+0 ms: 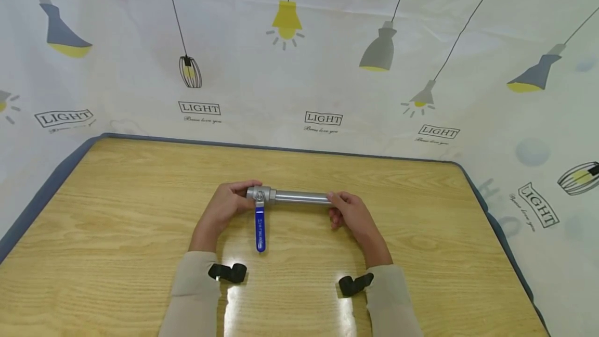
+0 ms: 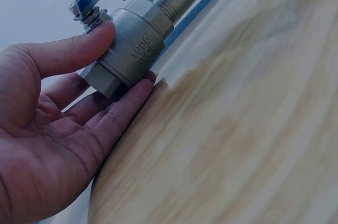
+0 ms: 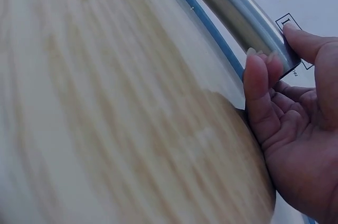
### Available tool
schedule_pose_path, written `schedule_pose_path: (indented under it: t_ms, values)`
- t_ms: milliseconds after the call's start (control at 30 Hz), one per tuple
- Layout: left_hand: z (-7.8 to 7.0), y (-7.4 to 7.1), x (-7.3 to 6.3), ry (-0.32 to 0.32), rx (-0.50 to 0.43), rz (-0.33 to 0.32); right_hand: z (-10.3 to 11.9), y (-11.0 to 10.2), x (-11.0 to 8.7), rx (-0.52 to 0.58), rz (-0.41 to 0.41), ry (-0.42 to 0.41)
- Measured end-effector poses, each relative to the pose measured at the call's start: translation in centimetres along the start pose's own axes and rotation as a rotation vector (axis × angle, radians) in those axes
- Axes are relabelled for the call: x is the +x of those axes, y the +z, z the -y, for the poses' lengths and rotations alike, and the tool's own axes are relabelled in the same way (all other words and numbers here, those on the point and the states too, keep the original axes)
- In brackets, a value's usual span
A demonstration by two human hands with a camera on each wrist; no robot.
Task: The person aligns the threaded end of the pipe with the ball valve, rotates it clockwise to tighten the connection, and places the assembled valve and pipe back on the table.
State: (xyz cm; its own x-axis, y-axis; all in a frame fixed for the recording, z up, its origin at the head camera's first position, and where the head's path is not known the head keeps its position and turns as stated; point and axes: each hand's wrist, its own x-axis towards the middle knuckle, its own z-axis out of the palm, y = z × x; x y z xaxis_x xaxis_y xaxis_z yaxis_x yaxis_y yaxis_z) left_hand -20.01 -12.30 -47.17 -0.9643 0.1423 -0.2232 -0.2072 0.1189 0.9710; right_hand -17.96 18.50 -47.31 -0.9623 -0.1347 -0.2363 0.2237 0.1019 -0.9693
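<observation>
A silver ball valve point(image 1: 265, 193) with a blue lever handle point(image 1: 260, 229) is joined to a straight metal pipe point(image 1: 301, 197). The lever points toward the person, across the pipe's line. My left hand point(image 1: 225, 204) grips the valve's free end, the thumb on its near side and the fingers behind and under it. In the left wrist view the valve body point(image 2: 132, 47) bears the raised marking "1000 WOG". At the pipe's far right end, my right hand point(image 1: 352, 216) pinches the tube between thumb and curled fingers. The right wrist view shows the pipe's end point(image 3: 264, 34) by the thumb tip.
Both hands are over a wood-grain table point(image 1: 140, 196) with a blue-grey edge. A white curtain point(image 1: 252, 92) printed with lamps stands behind and at the sides. Each sleeve carries a black wrist mount, such as the left strap point(image 1: 228, 273).
</observation>
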Motion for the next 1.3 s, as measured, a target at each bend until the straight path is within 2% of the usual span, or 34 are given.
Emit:
schedule_pose_path:
  t_ms: [200, 467, 1033, 1200, 1300]
  values:
    - [0.1, 0.03, 0.16, -0.002, 0.001, -0.003, 0.04, 0.03, 0.05, 0.011, -0.002, -0.01]
    - [0.14, -0.01, 0.22, 0.002, -0.004, 0.001, -0.17, -0.31, 0.04, 0.052, 0.064, -0.047]
    - [0.23, -0.02, 0.15, -0.011, -0.012, 0.01, -0.29, -0.03, 0.19, -0.05, 0.037, -0.001]
    - [0.21, 0.01, 0.19, -0.012, -0.019, 0.009, -0.38, -0.03, 0.35, -0.049, 0.021, 0.006]
    - [0.22, 0.02, 0.2, -0.006, -0.017, 0.005, -0.29, -0.05, 0.29, -0.013, 0.04, -0.003]
